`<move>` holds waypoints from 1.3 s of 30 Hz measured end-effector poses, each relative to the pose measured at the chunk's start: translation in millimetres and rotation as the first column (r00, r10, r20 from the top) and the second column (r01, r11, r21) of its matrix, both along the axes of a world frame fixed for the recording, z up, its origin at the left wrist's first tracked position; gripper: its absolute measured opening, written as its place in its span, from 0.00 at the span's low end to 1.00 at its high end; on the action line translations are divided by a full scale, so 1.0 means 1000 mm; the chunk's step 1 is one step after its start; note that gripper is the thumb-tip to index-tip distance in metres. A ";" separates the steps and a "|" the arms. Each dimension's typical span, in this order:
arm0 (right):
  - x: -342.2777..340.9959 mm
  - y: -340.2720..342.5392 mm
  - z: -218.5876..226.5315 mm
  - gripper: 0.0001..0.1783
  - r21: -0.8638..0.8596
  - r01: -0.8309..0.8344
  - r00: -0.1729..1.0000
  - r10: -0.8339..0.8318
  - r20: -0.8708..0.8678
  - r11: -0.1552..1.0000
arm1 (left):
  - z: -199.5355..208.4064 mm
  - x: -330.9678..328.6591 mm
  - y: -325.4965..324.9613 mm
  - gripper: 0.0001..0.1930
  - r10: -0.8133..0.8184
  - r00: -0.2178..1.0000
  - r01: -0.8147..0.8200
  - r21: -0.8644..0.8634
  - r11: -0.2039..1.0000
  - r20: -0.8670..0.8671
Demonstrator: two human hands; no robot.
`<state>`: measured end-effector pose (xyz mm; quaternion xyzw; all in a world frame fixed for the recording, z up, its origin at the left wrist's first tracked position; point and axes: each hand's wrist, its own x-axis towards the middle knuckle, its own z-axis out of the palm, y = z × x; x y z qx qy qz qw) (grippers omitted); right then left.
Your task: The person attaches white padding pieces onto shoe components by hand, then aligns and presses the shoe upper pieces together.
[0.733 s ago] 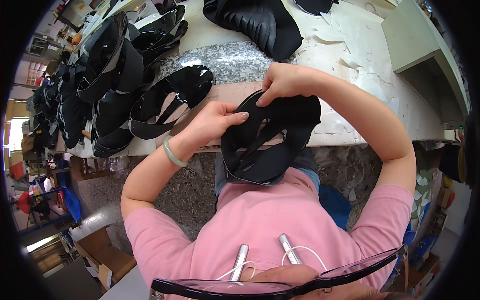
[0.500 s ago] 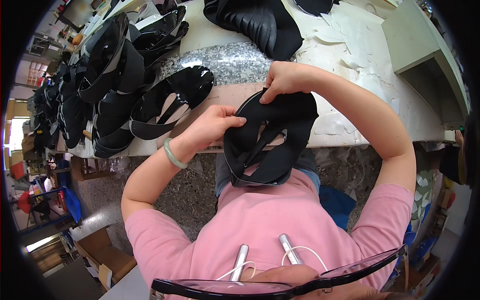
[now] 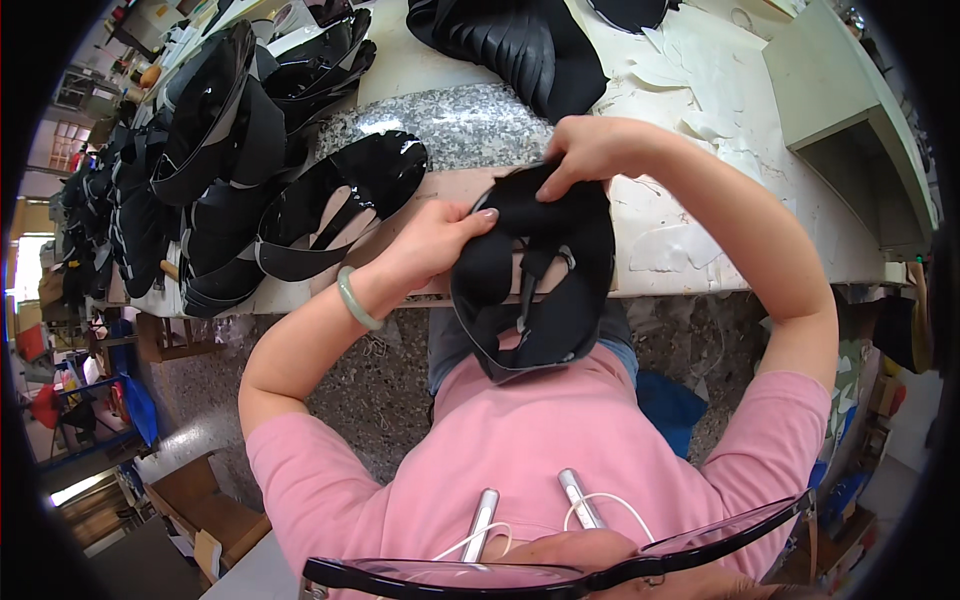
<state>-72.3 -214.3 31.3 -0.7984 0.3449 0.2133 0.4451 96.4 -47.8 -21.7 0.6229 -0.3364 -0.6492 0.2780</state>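
Both hands hold a black shoe upper [image 3: 580,318] at the table's near edge, its lower end close to my pink shirt. Cut-outs and a narrow strap show in its middle. My left hand [image 3: 436,240] pinches the upper's left edge between thumb and fingers. At the top edge, my right hand [image 3: 597,152] grips the material, thumb on the face towards me and fingers partly hidden behind. Left of my left hand lies a glossy black shoe upper [image 3: 385,168] with a similar strap.
Several black uppers [image 3: 205,110] are heaped at the left. A speckled stone slab [image 3: 425,128] lies beyond my hands, with black pleated-looking pieces [image 3: 505,55] behind it. Pale scraps [image 3: 700,125] cover the right side, beside a grey-green open box [image 3: 835,85].
The held upper has turned and its right side has drawn inward. My right hand has shifted slightly right, keeping its grip; my left hand has barely moved.
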 end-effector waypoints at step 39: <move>-0.012 0.034 -0.066 0.16 0.413 0.597 0.706 -0.695 0.136 0.688 | -0.001 0.033 0.032 0.20 0.023 0.488 0.709 -0.412 0.572 0.873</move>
